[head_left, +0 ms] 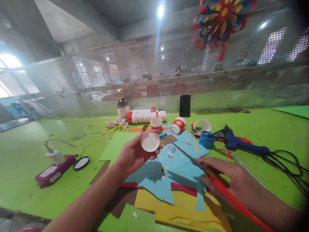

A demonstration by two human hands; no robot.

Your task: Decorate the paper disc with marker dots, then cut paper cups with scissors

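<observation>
My left hand [135,154] is raised over the middle of the table, its fingers wrapped around a round white paper cup bottom [150,141] with a low rim, facing me. On the right, my right hand [224,177] is closed around red-handled scissors [196,162]. Their long thin blades point up and left, apart from the white piece. Beneath both hands lie light blue paper sheets [149,174], with small red and dark scraps [171,149] scattered on them. Just behind stands a red and white paper cup [156,123]; another paper cup [178,125] lies on its side.
At right are a blue glue gun [246,145] with a black cable, a blue tape roll [206,139] and a cut cup ring [202,125]. A purple power strip [55,170] sits left. Behind are a spray bottle [123,108], stacked cups [147,116], a phone [184,105] and a perforated screen [145,71].
</observation>
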